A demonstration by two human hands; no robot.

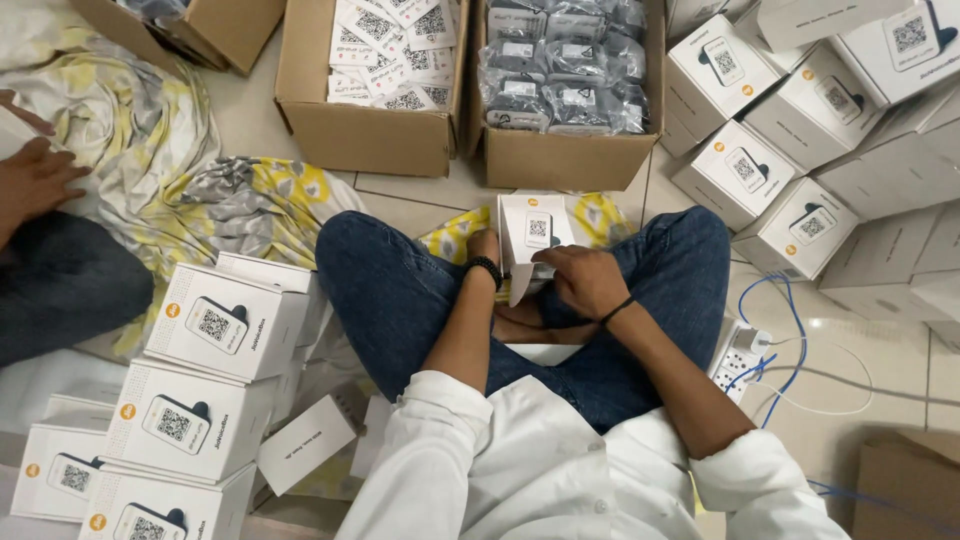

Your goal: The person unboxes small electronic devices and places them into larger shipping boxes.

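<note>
- A co-worker's hand point(35, 180) is seen resting at the far left.
- Finished white boxes point(225, 320) are stacked close by, within reach.
- A small white carton point(533, 235) is steadied over the lap, gripped from behind by the left hand point(486, 250).
- Its flap is pinched by the right hand point(585, 280), fingers closed on it.

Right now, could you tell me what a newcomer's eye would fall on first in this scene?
At centre, the left hand and right hand hold a small white box over the crossed legs. Stacks of white boxes rise at lower left and more at upper right. Two open cartons, one of cards and one of bagged devices, stand ahead.
</note>
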